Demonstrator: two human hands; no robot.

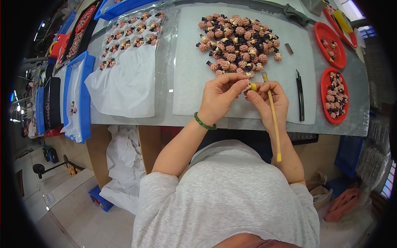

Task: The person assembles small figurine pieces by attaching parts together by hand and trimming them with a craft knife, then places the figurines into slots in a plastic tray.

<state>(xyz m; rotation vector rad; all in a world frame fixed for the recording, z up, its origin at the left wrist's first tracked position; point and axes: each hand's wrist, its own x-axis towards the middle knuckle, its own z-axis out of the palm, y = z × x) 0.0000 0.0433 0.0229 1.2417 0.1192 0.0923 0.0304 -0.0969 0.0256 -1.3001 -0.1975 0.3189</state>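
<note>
Pink figurine (248, 85) pinched in left hand (218, 94), mostly hidden, right hand (278, 101) holding pale brush (274, 120), its tip indistinct

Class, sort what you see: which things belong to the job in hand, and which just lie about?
Likely the job:
figurine in left hand
wooden-handled tool in right hand
figurine pile
red tray of figurines

Likely just lying about:
crumpled white paper
reddish bundle, lower right
</note>
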